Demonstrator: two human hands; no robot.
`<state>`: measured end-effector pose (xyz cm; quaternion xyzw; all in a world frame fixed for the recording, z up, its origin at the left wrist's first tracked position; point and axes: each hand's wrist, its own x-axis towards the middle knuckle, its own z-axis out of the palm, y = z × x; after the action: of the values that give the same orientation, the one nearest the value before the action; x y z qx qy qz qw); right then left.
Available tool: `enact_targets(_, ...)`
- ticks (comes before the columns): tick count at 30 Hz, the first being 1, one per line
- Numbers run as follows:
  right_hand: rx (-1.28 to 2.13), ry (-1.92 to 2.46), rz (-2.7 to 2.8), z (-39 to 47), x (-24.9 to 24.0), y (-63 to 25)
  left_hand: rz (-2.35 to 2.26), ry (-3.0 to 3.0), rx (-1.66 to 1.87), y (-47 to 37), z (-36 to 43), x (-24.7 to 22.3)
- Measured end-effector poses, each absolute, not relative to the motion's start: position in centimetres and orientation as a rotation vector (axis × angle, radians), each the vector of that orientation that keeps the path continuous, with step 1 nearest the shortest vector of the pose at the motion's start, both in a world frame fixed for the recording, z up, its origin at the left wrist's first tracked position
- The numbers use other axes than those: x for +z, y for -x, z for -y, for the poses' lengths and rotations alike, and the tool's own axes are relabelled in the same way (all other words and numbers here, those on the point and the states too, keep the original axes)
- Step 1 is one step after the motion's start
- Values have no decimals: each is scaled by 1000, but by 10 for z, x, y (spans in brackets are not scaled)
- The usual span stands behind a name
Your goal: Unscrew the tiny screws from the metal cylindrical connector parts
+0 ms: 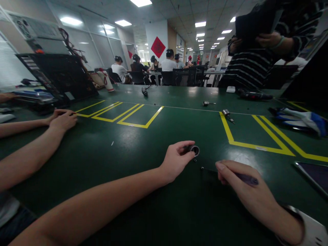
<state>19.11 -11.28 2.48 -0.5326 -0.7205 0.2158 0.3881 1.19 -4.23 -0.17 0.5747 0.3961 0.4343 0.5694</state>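
My left hand (175, 160) is closed on a dark metal cylinder (195, 150), its hollow round end facing right between thumb and fingers. In my right hand (241, 179) a screwdriver (248, 179) with a dark purplish handle is held pen-like. Its thin shaft points left, toward the cylinder but apart from it. A small shiny piece (202, 168) shows at the shaft's tip; whether it is a screw or part of the tool I cannot tell. Just below the cylinder, a tiny dark ring (195, 160) lies on the green table (143, 198).
Yellow tape (133, 125) marks boxes on the table. Metal chuck-like parts (226, 114) lie farther back, near a dark power tool (255, 94). Blue-white gloves (304, 119) and a tablet (314, 176) are at right. Another person's hands (61, 119) rest at left; someone stands back right.
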Motion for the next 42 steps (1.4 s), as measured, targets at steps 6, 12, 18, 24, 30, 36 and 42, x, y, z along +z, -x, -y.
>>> enact_targets(6, 350, 1119, 1844, 121, 16, -190, -918, -1352, 1019, -10, 42, -1)
enact_targets(12, 345, 1036, 1972, 121, 13, -187, -927, -1387, 989, -12, 46, 1)
enact_targets(18, 261, 1041, 2018, 120, 12, -186, -892, -1471, 972, -11, 46, -2)
enact_targets(24, 192, 1012, 2047, 120, 13, -184, -887, -1513, 969, -12, 47, 0)
enact_targets(30, 216, 1000, 2060, 121, 12, -182, -932, -1545, 1005, -13, 48, -1)
enact_targets(36, 207, 1006, 2083, 123, 12, -182, -939, -1582, 1020, -12, 47, -1)
enact_targets(42, 219, 999, 2100, 122, 13, -180, -937, -1587, 1000, -12, 47, 0)
